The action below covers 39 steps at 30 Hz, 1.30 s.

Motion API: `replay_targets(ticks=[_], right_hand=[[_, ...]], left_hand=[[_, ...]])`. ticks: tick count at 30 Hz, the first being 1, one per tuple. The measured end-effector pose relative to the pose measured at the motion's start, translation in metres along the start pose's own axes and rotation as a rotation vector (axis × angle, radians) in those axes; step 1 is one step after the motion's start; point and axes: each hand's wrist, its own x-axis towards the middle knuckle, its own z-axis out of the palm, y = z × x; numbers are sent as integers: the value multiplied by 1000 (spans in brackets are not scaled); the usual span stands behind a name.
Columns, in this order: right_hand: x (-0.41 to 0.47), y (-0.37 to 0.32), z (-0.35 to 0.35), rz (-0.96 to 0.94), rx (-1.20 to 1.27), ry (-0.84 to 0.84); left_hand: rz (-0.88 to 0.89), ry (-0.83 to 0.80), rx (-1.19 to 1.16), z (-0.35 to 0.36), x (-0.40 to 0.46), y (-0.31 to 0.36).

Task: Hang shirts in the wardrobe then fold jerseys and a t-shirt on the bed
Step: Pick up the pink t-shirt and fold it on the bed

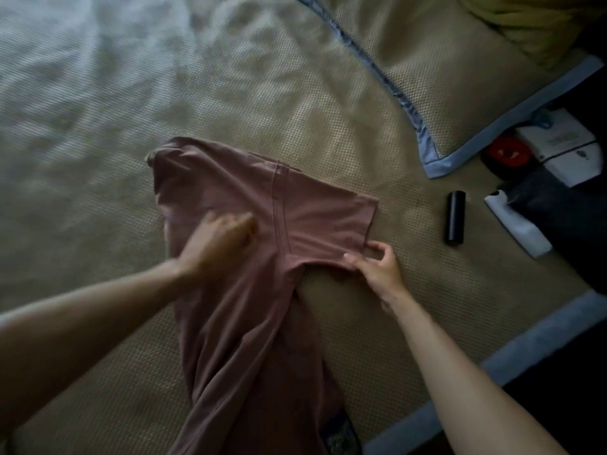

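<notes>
fabric first: the dusty-pink t-shirt (249, 290) runs from our body up across the woven bed mat (361, 323). our right hand (377, 267) pinches the hem of its sleeve between thumb and fingers. our left hand (216, 244) lies flat on the chest, fingers straight (blurred, so little finer detail). beyond, a black cylinder (455, 218) lies on the mat, then a blue-edged pillow (460, 93).
</notes>
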Motion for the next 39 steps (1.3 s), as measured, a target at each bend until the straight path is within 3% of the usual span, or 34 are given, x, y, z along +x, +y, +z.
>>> replay_targets(ticks=[2,6,10,13,16,20,25,30,33,35,37,39], right_hand=[[1,9,0,-29,-26,59],[-22,15,8,-9,-38,-5],[-67,33,14,19,-1,-2],[-122,69,16,79,-204,-63],[-183,116,12,110,-452,-160],[-229,153,2,89,-799,-133],[-257,164,5,82,-477,-138],[-263,176,10,-50,-467,-179],[-271,183,17,-310,-621,21],[-278,180,24,-304,-433,-11],[-285,175,33,6,-44,-288],[-290,172,35,135,162,-476]], left_hand=[[4,-183,-72,11,-34,24],[-231,-485,-59,21,-119,54],[-321,-656,-66,11,-191,63],[-425,-765,-220,1,-239,64],[-503,-623,-485,-16,-274,78],[-487,-397,-812,-34,-294,127],[-423,-337,-745,-25,-299,177],[-480,-256,-810,-9,-300,194],[-512,-228,-911,-5,-307,194],[-491,-226,-904,-4,-311,192],[-476,-243,-908,-5,-313,189],[-470,-267,-986,-8,-312,190]])
